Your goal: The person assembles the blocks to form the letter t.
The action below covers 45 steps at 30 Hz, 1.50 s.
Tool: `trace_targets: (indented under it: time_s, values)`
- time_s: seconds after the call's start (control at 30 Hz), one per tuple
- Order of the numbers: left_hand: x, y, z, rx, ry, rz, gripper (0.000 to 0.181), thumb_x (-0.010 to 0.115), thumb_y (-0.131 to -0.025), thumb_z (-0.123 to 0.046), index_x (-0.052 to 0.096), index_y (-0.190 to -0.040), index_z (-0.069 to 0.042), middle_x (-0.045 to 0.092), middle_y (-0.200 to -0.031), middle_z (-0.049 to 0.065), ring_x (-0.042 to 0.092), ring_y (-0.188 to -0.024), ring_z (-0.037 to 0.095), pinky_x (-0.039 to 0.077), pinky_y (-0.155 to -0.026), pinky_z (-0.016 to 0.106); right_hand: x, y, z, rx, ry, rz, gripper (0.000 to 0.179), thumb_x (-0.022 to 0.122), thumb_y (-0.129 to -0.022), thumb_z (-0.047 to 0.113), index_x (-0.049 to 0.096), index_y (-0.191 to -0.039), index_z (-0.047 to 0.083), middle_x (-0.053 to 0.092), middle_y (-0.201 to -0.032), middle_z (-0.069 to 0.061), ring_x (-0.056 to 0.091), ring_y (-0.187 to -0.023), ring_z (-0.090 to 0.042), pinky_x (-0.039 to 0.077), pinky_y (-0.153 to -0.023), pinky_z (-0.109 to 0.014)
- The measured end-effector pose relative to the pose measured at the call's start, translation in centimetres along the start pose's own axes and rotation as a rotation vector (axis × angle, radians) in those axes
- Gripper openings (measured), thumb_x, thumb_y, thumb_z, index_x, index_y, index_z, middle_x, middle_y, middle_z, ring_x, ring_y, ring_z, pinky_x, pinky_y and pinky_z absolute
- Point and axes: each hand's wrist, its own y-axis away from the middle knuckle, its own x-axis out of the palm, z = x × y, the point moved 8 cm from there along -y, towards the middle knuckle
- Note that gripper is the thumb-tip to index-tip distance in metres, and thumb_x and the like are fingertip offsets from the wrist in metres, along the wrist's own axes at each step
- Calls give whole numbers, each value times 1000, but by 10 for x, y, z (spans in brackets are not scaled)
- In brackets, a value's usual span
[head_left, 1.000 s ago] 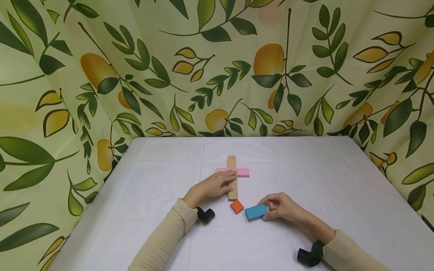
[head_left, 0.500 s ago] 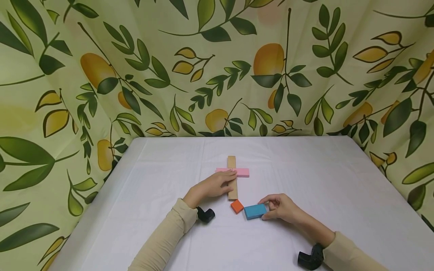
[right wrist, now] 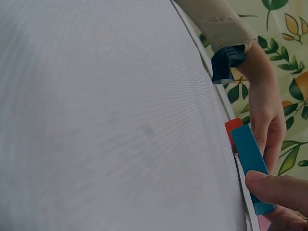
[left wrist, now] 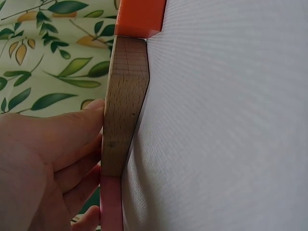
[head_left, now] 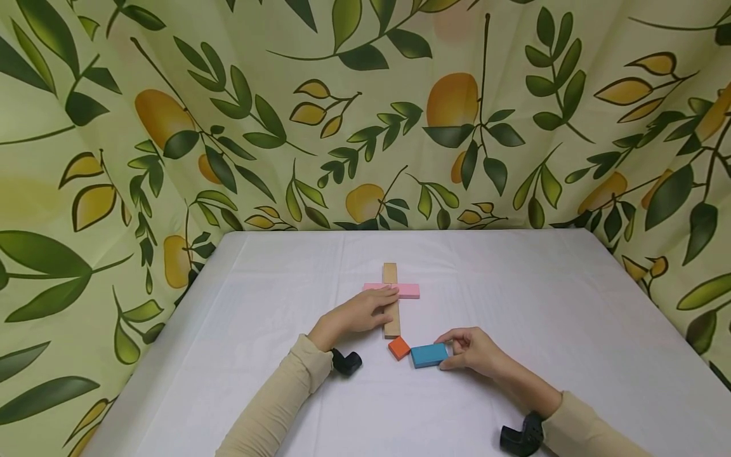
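Note:
My right hand (head_left: 473,350) pinches the right end of a blue block (head_left: 428,355) between thumb and fingers. The blue block's left end is right at the corner of a small orange block (head_left: 399,348), which sits turned like a diamond. My left hand (head_left: 360,311) rests over the crossing of a pink block (head_left: 408,291) and a lower wooden block (head_left: 392,327), its fingers laid across them and covering part of both. In the left wrist view, my thumb lies at the edge of the wooden block (left wrist: 126,106). An upper wooden block (head_left: 390,273) extends beyond the pink row.
A white cloth covers the table (head_left: 514,273). Behind it hangs a leaf-and-fruit patterned curtain (head_left: 365,127). Black wrist cameras are worn at the left wrist (head_left: 347,363) and the right wrist (head_left: 522,435).
My right hand has shifted the blue block slightly left and turned it a little, bringing it closer to the orange block. My left hand has stayed in place.

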Motion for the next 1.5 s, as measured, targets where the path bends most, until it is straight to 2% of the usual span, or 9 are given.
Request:
trace_targets:
  time_s: [0.43, 0.7, 0.9, 1.1, 1.5]
  values:
    - [0, -1, 1, -1, -12, 10, 53, 55, -98, -24, 41, -146, -6, 35, -157, 6, 28, -150, 22, 27, -123, 41, 1, -1, 1, 28, 96, -34, 36, 82, -69, 5, 68, -100, -7, 32, -60, 4, 33, -56, -2, 29, -54, -18]
    - [0, -2, 1, 4, -17, 7, 53, 55, -98, -24, 41, -146, -6, 36, -157, 6, 28, -150, 23, 27, -122, 42, 4, -1, -3, 82, 104, -31, 36, 83, -70, 6, 68, -101, -3, 34, -61, 3, 34, -59, -6, 30, -55, -20]
    - [-2, -2, 0, 16, -19, 0, 52, 56, -97, -22, 43, -145, -4, 38, -156, 8, 30, -149, 25, 28, -122, 43, 5, -2, -3, 72, 106, -23, 37, 83, -70, 6, 67, -102, -3, 33, -61, 4, 33, -57, -5, 29, -53, -19]
    - [-1, -3, 1, -4, -18, 19, 53, 54, -98, -24, 40, -146, -6, 35, -158, 6, 27, -150, 23, 27, -122, 41, 6, 0, -1, 57, 104, -13, 38, 83, -70, 7, 66, -103, -3, 34, -62, 4, 35, -58, -5, 30, -52, -19]
    - [-3, -1, 0, -13, -31, 16, 53, 54, -99, -25, 41, -146, -6, 35, -158, 6, 28, -150, 23, 28, -122, 41, 7, 0, -1, 62, 99, -11, 38, 83, -70, 7, 66, -103, -3, 36, -64, 3, 36, -61, -5, 32, -54, -18]
